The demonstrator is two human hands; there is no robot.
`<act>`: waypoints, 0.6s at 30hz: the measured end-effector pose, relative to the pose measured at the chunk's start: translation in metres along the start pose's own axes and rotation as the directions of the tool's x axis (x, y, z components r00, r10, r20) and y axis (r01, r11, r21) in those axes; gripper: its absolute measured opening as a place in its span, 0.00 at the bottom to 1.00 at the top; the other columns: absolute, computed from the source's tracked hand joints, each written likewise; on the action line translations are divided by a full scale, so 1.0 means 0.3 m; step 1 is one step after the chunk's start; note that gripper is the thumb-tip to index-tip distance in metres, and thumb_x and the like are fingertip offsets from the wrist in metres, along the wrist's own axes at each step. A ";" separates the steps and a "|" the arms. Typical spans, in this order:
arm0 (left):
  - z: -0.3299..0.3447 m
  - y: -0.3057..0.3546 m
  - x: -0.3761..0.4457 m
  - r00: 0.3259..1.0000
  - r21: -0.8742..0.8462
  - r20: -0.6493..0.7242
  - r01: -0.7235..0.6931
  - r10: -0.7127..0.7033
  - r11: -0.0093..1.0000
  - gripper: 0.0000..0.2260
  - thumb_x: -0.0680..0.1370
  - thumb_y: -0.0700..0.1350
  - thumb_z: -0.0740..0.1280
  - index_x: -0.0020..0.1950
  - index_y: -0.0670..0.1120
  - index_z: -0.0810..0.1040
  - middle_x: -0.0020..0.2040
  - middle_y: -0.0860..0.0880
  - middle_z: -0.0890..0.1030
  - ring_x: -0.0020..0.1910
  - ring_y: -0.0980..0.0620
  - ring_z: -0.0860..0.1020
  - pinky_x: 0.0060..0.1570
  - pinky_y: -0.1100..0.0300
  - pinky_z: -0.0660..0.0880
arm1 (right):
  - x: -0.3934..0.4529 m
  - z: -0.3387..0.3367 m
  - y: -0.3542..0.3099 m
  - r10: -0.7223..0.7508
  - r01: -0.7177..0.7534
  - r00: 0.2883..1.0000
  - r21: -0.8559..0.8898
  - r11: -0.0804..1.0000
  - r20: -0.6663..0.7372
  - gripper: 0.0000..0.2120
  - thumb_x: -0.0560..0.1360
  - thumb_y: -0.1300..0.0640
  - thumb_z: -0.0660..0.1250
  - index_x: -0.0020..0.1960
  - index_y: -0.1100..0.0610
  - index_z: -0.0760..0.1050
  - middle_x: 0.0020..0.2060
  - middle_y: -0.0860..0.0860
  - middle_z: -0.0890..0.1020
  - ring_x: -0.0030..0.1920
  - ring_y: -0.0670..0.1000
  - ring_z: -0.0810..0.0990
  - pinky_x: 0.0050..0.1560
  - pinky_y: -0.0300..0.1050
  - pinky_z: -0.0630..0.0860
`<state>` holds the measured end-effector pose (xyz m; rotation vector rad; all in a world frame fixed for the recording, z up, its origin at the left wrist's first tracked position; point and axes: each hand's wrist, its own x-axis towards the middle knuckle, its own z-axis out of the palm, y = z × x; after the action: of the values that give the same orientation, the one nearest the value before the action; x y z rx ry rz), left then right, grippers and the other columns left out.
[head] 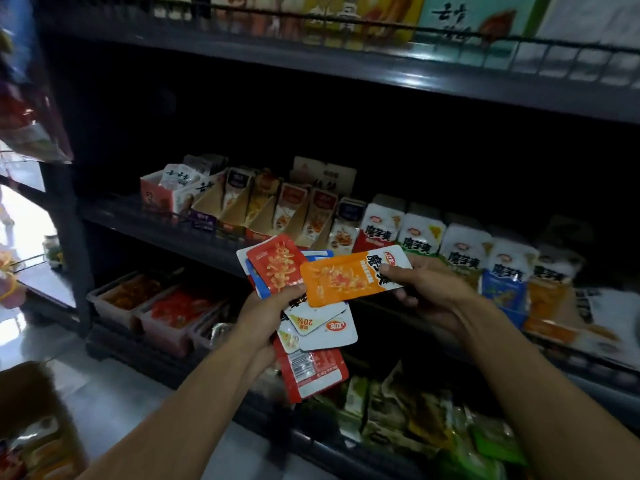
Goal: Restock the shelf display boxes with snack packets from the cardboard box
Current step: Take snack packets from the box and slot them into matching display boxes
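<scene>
My left hand grips a fanned bundle of snack packets, with a red packet on top and white, blue and red ones behind and below. My right hand pinches the white end of an orange packet, which lies across the bundle. Both hands are in front of the middle shelf. On that shelf stands a row of display boxes holding white-topped packets, with tan angled display boxes to their left. The cardboard box stands at the bottom left on the floor, with packets inside.
The dark metal shelf edge runs beneath the boxes. Lower down are plastic bins of red snacks and green and brown packets. An upper shelf carries large boxes. Hanging bags are at the left.
</scene>
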<state>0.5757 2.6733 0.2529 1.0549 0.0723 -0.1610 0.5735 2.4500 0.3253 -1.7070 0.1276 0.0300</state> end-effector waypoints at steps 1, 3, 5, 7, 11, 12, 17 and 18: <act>0.038 -0.013 0.002 1.000 0.020 0.022 0.010 -0.010 1.000 0.09 0.77 0.39 0.70 0.57 0.44 0.80 0.44 0.43 0.86 0.37 0.43 0.85 0.33 0.53 0.82 | -0.010 -0.043 0.001 0.009 -0.008 1.000 0.050 0.999 -0.013 0.04 0.76 0.62 0.69 0.49 0.63 0.78 0.38 0.56 0.81 0.24 0.45 0.69 0.18 0.34 0.62; 0.122 -0.046 0.005 0.997 0.064 0.075 0.027 -0.031 0.998 0.09 0.76 0.39 0.71 0.56 0.44 0.80 0.44 0.42 0.86 0.37 0.43 0.85 0.34 0.53 0.82 | -0.036 -0.139 0.003 0.028 -0.022 0.999 0.146 0.989 -0.040 0.03 0.76 0.62 0.68 0.48 0.62 0.78 0.38 0.55 0.82 0.24 0.44 0.69 0.18 0.32 0.63; 0.208 -0.083 0.005 0.991 0.090 0.127 0.039 -0.050 0.995 0.11 0.76 0.38 0.71 0.58 0.42 0.80 0.47 0.41 0.86 0.40 0.42 0.85 0.38 0.51 0.82 | -0.070 -0.236 0.007 0.030 -0.021 0.997 0.131 0.991 -0.070 0.03 0.76 0.63 0.68 0.49 0.63 0.77 0.36 0.54 0.82 0.24 0.44 0.70 0.19 0.32 0.63; 0.293 -0.125 0.006 0.984 0.098 0.159 0.060 -0.075 0.993 0.13 0.75 0.37 0.72 0.59 0.40 0.79 0.49 0.41 0.86 0.43 0.41 0.85 0.41 0.49 0.83 | -0.114 -0.330 0.011 0.016 -0.010 0.992 0.043 0.999 -0.125 0.04 0.76 0.65 0.68 0.50 0.65 0.77 0.35 0.55 0.81 0.24 0.44 0.71 0.19 0.33 0.64; 0.451 -0.196 0.004 0.966 0.122 0.220 0.108 -0.133 0.987 0.11 0.74 0.38 0.72 0.56 0.42 0.79 0.48 0.42 0.86 0.43 0.41 0.85 0.44 0.46 0.82 | -0.199 -0.532 -0.001 -0.108 0.080 0.933 -0.094 0.992 -0.345 0.02 0.74 0.66 0.70 0.46 0.65 0.78 0.33 0.56 0.78 0.23 0.45 0.70 0.20 0.35 0.63; 0.486 -0.209 0.005 0.963 0.124 0.229 0.119 -0.145 0.985 0.10 0.75 0.38 0.73 0.55 0.43 0.79 0.47 0.41 0.86 0.43 0.41 0.85 0.44 0.46 0.82 | -0.218 -0.587 -0.007 -0.139 0.107 0.909 -0.102 0.989 -0.393 0.02 0.74 0.67 0.70 0.46 0.65 0.78 0.32 0.56 0.79 0.24 0.45 0.70 0.22 0.36 0.64; 0.631 -0.254 0.002 0.945 0.128 0.270 0.155 -0.185 0.980 0.08 0.75 0.37 0.72 0.52 0.42 0.79 0.44 0.42 0.86 0.40 0.42 0.85 0.40 0.48 0.82 | -0.272 -0.830 -0.022 -0.282 0.117 0.791 -0.319 0.940 -0.543 0.04 0.76 0.64 0.70 0.48 0.65 0.78 0.36 0.57 0.79 0.32 0.50 0.72 0.31 0.41 0.68; 0.655 -0.263 0.003 0.942 0.133 0.277 0.158 -0.189 0.978 0.07 0.75 0.37 0.72 0.51 0.43 0.79 0.44 0.42 0.86 0.39 0.42 0.85 0.39 0.49 0.82 | -0.268 -0.865 -0.023 -0.308 0.112 0.774 -0.359 0.927 -0.554 0.04 0.76 0.64 0.70 0.47 0.65 0.77 0.37 0.57 0.79 0.33 0.50 0.72 0.32 0.43 0.69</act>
<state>0.5599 2.4641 0.2818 1.1241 -0.1090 -0.4824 0.4805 2.1998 0.3761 -1.9827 0.4220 -0.7128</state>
